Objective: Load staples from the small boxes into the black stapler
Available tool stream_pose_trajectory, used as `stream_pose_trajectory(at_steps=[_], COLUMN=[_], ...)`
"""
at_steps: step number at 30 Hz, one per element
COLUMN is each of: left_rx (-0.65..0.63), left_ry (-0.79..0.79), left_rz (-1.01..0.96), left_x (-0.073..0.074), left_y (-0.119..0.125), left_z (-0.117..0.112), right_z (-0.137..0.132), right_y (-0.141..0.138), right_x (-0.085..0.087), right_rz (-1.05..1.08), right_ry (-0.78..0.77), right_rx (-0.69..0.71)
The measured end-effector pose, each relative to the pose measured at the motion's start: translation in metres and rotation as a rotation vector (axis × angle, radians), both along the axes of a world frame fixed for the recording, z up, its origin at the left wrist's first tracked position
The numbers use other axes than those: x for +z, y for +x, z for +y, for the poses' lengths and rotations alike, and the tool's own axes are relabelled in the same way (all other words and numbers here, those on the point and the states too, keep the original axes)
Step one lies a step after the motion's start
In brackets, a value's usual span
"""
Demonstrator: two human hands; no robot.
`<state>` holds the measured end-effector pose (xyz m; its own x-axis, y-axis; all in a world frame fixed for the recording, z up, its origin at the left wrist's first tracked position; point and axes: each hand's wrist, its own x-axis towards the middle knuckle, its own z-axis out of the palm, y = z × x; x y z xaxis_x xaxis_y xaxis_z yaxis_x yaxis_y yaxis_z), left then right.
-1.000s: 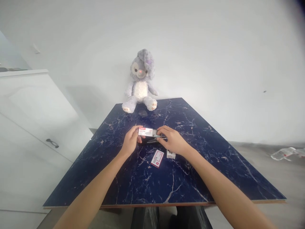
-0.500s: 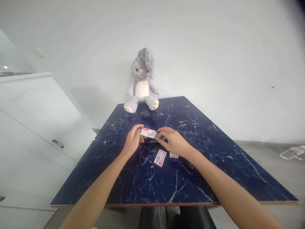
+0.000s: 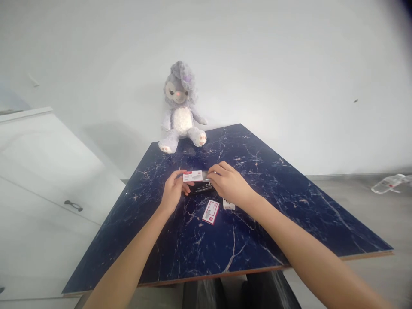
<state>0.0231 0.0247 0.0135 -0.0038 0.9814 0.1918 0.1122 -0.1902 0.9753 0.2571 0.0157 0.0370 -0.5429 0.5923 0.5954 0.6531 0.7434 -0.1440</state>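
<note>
You have both bare hands at a small red-and-white box (image 3: 192, 176) over the middle of a dark blue, white-veined marble-look table (image 3: 180, 253). The box's printed face is turned up toward you, with its long side running left to right; the smaller lettering is too blurred to read.

Your left hand (image 3: 172, 191) is at the left end of the box, fingers curled nearly closed, gripping that end. Your right hand (image 3: 227, 178) is at the right end, its thumb and fingertips pinched together on a grey piece (image 3: 205, 176) that shows at the box's opening. How the rest of that hand's fingers lie, you cannot tell from this angle.

Just below the box, on your side of it, is a black object (image 3: 202, 188) with shiny metal parts, partly hidden by your hands. Nearer to you than the box, and a little to its right, a white packet with a red border (image 3: 210, 212) lies slanted on the table. Farther right of the box, a small white carton (image 3: 228, 204) sits partly covered by your right hand.

Beyond the box, at the table's far edge, a lilac plush toy (image 3: 182, 120) sits upright against a pale wall (image 3: 273, 77). Well to the box's left stands a white cabinet (image 3: 38, 159).
</note>
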Motion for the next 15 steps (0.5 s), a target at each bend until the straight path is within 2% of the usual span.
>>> stream_pose_trajectory(at_steps=[6, 10, 15], left_rx=[0.004, -0.016, -0.077], left_ry=[0.008, -0.003, -0.068], left_rz=[0.018, 0.031, -0.003], left_x=[-0.0005, 0.0021, 0.0070], left_y=[-0.0002, -0.0022, 0.0003], left_z=[-0.0014, -0.0009, -0.0039], right_z=[0.0033, 0.0034, 0.0055], right_y=[0.0018, 0.0018, 0.0055], right_x=[-0.0057, -0.0060, 0.0008], right_rz=[0.009, 0.143, 0.331], right_ry=[-0.065, -0.160, -0.352], right_rx=[0.014, 0.037, -0.040])
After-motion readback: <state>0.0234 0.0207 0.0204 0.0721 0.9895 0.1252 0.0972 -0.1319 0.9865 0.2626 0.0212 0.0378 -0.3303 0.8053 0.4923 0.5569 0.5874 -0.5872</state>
